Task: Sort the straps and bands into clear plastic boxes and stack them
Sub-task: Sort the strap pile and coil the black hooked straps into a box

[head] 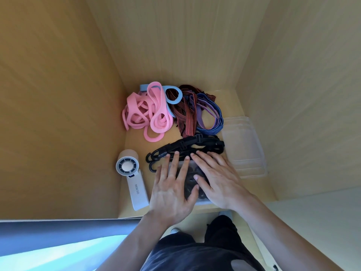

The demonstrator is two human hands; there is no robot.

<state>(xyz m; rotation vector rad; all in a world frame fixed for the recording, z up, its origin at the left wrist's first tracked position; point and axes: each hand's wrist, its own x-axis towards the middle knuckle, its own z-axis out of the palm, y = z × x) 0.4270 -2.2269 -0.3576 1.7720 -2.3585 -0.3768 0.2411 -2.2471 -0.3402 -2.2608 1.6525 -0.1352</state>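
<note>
A white handheld fan (pixel 130 173) is laid at the left edge of the worktop (pixel 230 106). Pink bands (pixel 148 114) are heaped in the back left corner, with striped straps (pixel 195 114) piled beside them. The left hand (pixel 172 190), fingers straight and spread, is pressed flat on a clear box (pixel 203 201) at the front edge. Coiled black bands (pixel 190 178) are seen inside. The right hand (pixel 216 178), fingers straight and close together, is pressed on the same box. Hooked black straps (pixel 195 145) are lying just behind it. Stacked clear boxes (pixel 244 145) are set at the right edge.

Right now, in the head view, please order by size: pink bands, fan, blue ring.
1. pink bands
2. fan, nearer the camera, so its rank is unsure
3. blue ring, clearly smallest
</note>
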